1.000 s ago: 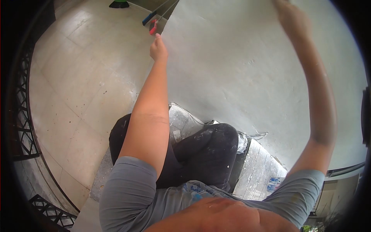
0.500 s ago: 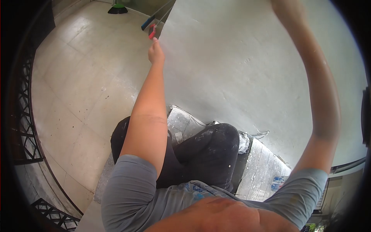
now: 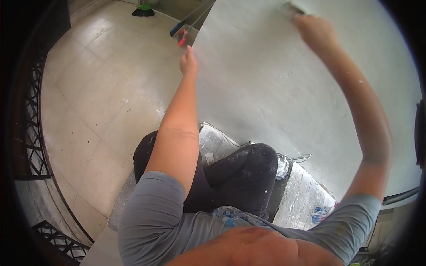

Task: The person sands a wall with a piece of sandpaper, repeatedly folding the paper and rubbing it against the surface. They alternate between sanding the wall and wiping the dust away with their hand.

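Observation:
My right hand (image 3: 314, 31) is raised high against the grey plastered wall (image 3: 266, 84). It is closed on a small flat tool (image 3: 293, 9), shaped like a scraper and blurred, with its dark edge at the wall surface. My left hand (image 3: 189, 63) reaches forward to the wall's left edge, thumb pointing up and fingers curled. I cannot tell what, if anything, those fingers hold. Just beyond the thumb, a red-headed long-handled cleaning tool (image 3: 182, 38) stands near the floor beside a blue-headed one (image 3: 178, 29).
Pale floor tiles (image 3: 88, 111) stretch to the left, with a black lattice railing (image 3: 35, 133) along the side. A green-and-black broom head (image 3: 143, 11) stands at the back. White-splattered boards (image 3: 295, 195), loose cables (image 3: 301, 157) and a blue-and-white container (image 3: 319, 215) lie by my legs.
My right hand has come down and left along the wall, bringing the flat tool into view. My left hand stays at the wall edge; the whole view has shifted slightly.

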`<state>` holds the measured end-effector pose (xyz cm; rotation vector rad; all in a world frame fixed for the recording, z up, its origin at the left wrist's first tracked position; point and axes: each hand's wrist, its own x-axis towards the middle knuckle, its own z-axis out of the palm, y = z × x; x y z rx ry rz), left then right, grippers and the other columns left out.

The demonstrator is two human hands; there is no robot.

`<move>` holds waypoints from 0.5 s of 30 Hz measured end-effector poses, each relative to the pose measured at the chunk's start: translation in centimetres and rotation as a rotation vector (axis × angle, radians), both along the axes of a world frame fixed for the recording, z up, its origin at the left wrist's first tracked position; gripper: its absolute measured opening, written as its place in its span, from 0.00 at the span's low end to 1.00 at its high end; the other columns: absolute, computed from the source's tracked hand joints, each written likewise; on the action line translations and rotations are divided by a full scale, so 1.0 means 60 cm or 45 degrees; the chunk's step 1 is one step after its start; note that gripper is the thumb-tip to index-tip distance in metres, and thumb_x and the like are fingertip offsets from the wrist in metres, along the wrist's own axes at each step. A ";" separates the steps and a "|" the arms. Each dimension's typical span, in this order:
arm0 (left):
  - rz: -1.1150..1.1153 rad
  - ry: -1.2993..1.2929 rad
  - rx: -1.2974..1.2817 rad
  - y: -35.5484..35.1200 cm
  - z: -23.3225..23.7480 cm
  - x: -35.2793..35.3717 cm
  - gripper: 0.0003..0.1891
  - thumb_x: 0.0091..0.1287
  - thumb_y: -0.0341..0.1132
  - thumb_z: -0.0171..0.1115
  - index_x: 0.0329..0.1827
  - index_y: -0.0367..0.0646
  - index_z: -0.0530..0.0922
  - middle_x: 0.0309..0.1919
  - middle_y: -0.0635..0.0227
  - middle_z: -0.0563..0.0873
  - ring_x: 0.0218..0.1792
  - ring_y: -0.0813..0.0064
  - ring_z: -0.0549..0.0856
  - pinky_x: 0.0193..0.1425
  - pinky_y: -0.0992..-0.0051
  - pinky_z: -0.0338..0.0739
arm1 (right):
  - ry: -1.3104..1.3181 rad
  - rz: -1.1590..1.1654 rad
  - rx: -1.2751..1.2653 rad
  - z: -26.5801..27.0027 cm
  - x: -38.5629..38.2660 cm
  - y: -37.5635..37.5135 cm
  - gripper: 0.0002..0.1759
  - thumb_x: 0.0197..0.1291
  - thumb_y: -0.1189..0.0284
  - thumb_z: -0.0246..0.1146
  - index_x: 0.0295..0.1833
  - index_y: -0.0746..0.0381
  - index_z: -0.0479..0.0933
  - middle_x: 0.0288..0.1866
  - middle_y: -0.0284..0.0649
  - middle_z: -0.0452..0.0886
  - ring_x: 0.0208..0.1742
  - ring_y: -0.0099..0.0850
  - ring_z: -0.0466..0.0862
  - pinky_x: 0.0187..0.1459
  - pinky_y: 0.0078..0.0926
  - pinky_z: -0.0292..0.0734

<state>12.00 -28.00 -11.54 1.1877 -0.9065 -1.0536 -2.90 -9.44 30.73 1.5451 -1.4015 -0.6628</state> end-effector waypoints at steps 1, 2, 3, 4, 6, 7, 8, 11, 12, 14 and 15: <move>-0.023 0.020 0.014 0.005 0.005 0.005 0.38 0.75 0.68 0.44 0.54 0.40 0.87 0.50 0.52 0.90 0.57 0.49 0.86 0.63 0.58 0.76 | -0.034 0.094 -0.042 -0.019 0.017 0.016 0.10 0.70 0.72 0.53 0.48 0.56 0.80 0.39 0.48 0.87 0.44 0.50 0.89 0.43 0.50 0.84; -0.049 0.040 0.026 0.007 0.011 0.009 0.38 0.75 0.68 0.44 0.54 0.40 0.87 0.50 0.52 0.90 0.57 0.49 0.86 0.64 0.58 0.75 | -0.008 0.057 -0.088 0.009 -0.002 0.003 0.12 0.71 0.72 0.53 0.52 0.55 0.81 0.41 0.48 0.87 0.45 0.50 0.88 0.44 0.50 0.84; -0.076 0.064 0.041 0.011 0.019 0.010 0.38 0.75 0.68 0.44 0.54 0.40 0.87 0.50 0.52 0.90 0.57 0.49 0.86 0.64 0.58 0.75 | 0.021 0.020 -0.131 0.043 -0.024 -0.013 0.14 0.72 0.71 0.52 0.56 0.55 0.81 0.43 0.49 0.88 0.46 0.51 0.88 0.45 0.51 0.83; -0.063 0.071 0.041 0.015 0.026 0.009 0.38 0.75 0.68 0.44 0.55 0.40 0.87 0.51 0.52 0.90 0.57 0.49 0.86 0.64 0.58 0.75 | -0.078 0.101 -0.189 0.059 -0.028 -0.016 0.15 0.72 0.71 0.52 0.57 0.55 0.81 0.45 0.48 0.88 0.46 0.52 0.88 0.46 0.52 0.83; -0.035 0.074 0.046 0.023 0.028 0.006 0.38 0.75 0.68 0.44 0.56 0.41 0.86 0.52 0.52 0.90 0.58 0.50 0.85 0.65 0.58 0.75 | -0.289 0.263 -0.301 0.077 -0.028 -0.018 0.17 0.73 0.69 0.51 0.59 0.54 0.81 0.48 0.47 0.88 0.47 0.53 0.87 0.48 0.53 0.82; -0.037 0.058 0.043 0.022 0.024 0.006 0.38 0.75 0.68 0.44 0.57 0.41 0.86 0.52 0.52 0.90 0.59 0.50 0.85 0.65 0.58 0.75 | -0.400 0.346 -0.366 0.081 -0.024 -0.015 0.18 0.73 0.69 0.50 0.61 0.54 0.81 0.50 0.47 0.89 0.48 0.54 0.87 0.48 0.53 0.81; -0.035 0.043 0.034 0.019 0.023 0.007 0.38 0.75 0.68 0.44 0.57 0.41 0.86 0.53 0.52 0.89 0.59 0.50 0.85 0.66 0.59 0.74 | -0.232 0.146 -0.174 0.055 -0.022 -0.012 0.17 0.73 0.69 0.50 0.60 0.55 0.81 0.49 0.48 0.88 0.48 0.55 0.87 0.48 0.53 0.82; -0.112 0.060 0.063 -0.005 0.009 0.012 0.38 0.75 0.68 0.44 0.58 0.41 0.86 0.55 0.52 0.89 0.61 0.51 0.84 0.67 0.59 0.74 | -0.095 0.031 -0.002 0.012 0.003 0.006 0.16 0.72 0.71 0.51 0.58 0.56 0.82 0.48 0.51 0.87 0.46 0.54 0.87 0.46 0.54 0.82; -0.158 0.075 0.086 -0.008 0.006 0.010 0.39 0.75 0.69 0.44 0.59 0.41 0.86 0.56 0.52 0.89 0.61 0.50 0.84 0.67 0.59 0.73 | -0.155 0.122 -0.144 0.046 -0.039 -0.019 0.16 0.72 0.71 0.51 0.58 0.56 0.82 0.48 0.50 0.87 0.46 0.54 0.87 0.45 0.54 0.82; -0.201 0.094 0.134 0.006 0.031 0.018 0.39 0.75 0.69 0.43 0.60 0.41 0.85 0.57 0.52 0.88 0.62 0.50 0.83 0.68 0.59 0.73 | -0.198 0.197 -0.257 0.059 -0.067 -0.028 0.16 0.72 0.71 0.52 0.58 0.55 0.82 0.47 0.50 0.87 0.46 0.53 0.88 0.45 0.54 0.82; -0.219 0.102 0.162 0.011 0.033 0.020 0.40 0.75 0.69 0.43 0.61 0.41 0.85 0.57 0.52 0.88 0.63 0.50 0.83 0.68 0.59 0.73 | -0.186 0.182 -0.228 0.046 -0.071 -0.025 0.16 0.72 0.71 0.52 0.57 0.55 0.82 0.46 0.50 0.88 0.45 0.53 0.88 0.45 0.53 0.83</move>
